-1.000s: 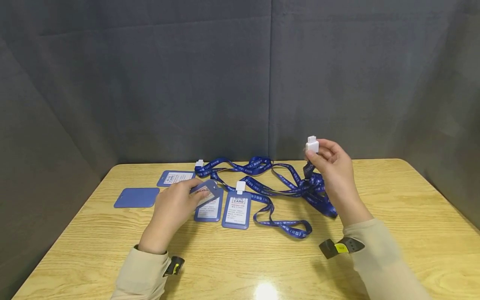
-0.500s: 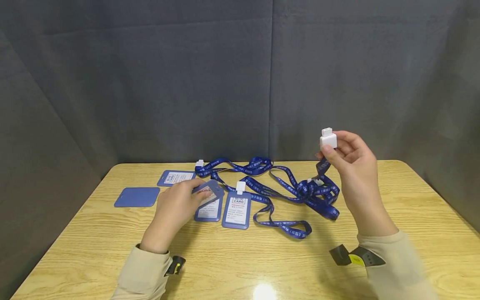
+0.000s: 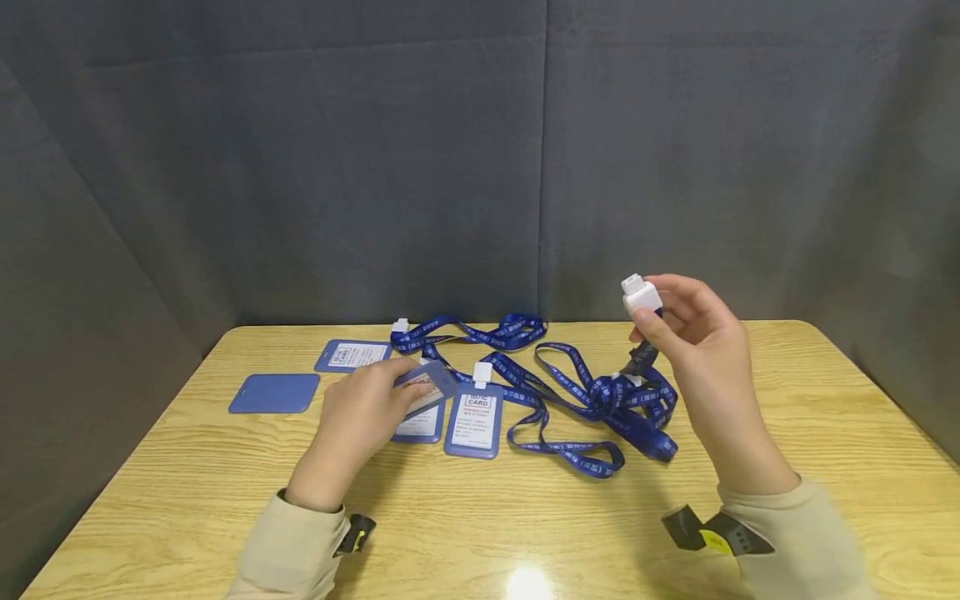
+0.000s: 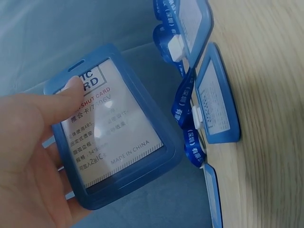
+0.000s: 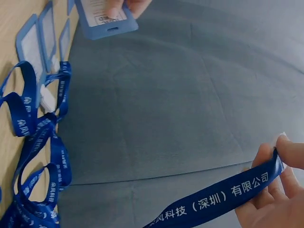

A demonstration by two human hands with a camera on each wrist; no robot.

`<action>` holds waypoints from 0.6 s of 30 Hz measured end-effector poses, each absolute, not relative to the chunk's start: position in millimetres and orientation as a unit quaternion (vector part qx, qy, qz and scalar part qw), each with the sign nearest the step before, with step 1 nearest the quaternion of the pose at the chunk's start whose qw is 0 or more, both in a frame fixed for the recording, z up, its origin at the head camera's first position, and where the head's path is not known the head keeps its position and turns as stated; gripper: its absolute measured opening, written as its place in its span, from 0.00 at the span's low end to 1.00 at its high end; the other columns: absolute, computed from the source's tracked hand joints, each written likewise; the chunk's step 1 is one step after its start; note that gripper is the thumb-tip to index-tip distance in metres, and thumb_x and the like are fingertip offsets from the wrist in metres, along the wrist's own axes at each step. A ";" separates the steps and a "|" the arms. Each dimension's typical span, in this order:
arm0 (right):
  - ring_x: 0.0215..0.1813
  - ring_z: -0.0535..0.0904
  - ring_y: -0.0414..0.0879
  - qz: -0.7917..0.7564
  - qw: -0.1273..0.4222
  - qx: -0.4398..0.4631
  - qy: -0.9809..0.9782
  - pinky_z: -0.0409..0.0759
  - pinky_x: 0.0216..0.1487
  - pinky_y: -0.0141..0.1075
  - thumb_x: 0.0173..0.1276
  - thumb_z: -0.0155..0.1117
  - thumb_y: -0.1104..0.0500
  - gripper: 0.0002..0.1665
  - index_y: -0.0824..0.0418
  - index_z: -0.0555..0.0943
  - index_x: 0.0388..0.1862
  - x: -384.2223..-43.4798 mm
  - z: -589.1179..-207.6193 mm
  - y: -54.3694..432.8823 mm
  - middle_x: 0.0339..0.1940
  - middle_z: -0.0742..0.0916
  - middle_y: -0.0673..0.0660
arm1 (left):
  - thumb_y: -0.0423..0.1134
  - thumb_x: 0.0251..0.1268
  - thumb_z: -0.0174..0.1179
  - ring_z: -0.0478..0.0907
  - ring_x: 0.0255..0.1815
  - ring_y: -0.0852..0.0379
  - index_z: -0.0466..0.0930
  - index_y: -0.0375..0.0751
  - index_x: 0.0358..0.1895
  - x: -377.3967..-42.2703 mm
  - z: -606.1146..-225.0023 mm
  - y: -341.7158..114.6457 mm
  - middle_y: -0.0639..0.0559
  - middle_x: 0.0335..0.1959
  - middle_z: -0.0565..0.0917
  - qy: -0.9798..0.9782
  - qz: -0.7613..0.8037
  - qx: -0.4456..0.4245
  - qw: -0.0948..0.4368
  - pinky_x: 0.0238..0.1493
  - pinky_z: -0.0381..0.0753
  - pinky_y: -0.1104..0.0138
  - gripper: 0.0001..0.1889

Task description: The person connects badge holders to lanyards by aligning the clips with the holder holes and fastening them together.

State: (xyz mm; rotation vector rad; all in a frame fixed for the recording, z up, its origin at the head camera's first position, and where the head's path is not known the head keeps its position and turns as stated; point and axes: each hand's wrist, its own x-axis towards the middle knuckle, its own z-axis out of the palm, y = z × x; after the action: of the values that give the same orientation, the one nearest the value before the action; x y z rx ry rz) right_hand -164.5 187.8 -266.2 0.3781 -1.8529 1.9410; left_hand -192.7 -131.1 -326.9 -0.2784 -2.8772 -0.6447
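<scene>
My left hand [image 3: 360, 408] holds a blue badge holder [image 4: 114, 128] by its edge, thumb across the printed insert near the slotted end. That holder is raised over another badge holder [image 3: 417, 428] on the table and partly covers it in the head view. Off to the right, my right hand [image 3: 708, 358] pinches the white plastic clip [image 3: 642, 298] of a lanyard between thumb and fingers. Its blue printed strap [image 5: 213, 202] hangs from the clip toward a bunched heap of lanyards [image 3: 622, 404] on the table. The clip and the held badge holder are well apart.
A badge holder [image 3: 472, 423] with a white clip at its top lies mid-table, its lanyard [image 3: 570, 448] looped to the right. Farther left are a badge holder [image 3: 351, 355] with its insert showing and a plain blue one [image 3: 273, 393]. A grey curtain [image 3: 480, 167] stands behind.
My right hand rose to the right with the clip, then came slightly down and left, tilting the clip. My left hand shifted a little right with the badge holder. The heap of lanyards shifted slightly.
</scene>
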 end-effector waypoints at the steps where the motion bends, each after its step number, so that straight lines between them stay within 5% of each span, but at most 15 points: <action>1: 0.41 0.81 0.44 0.694 0.213 0.136 -0.675 0.81 0.43 0.28 0.69 0.66 0.66 0.16 0.61 0.80 0.55 -165.1 -267.2 187.3 0.47 0.85 0.53 | 0.49 0.69 0.63 0.80 0.57 0.43 0.81 0.43 0.60 -192.3 -327.1 -130.0 0.44 0.57 0.83 -0.968 -0.217 -0.095 0.089 0.45 0.79 0.48 0.21; 18: 0.37 0.81 0.41 0.576 0.218 0.124 -0.778 0.80 0.42 0.27 0.70 0.66 0.63 0.16 0.63 0.82 0.55 -176.6 -287.2 179.5 0.41 0.86 0.46 | 0.50 0.70 0.61 0.82 0.54 0.46 0.83 0.46 0.58 -184.1 -323.2 -120.7 0.48 0.54 0.85 -0.961 -0.213 -0.140 0.109 0.43 0.80 0.49 0.19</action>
State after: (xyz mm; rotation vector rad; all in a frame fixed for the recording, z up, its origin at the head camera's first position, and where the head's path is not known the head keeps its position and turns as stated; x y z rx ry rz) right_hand -176.6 179.5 -287.2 0.3430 -2.1539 1.5949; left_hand -184.1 -120.7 -323.2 -0.4122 -2.8249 -0.6253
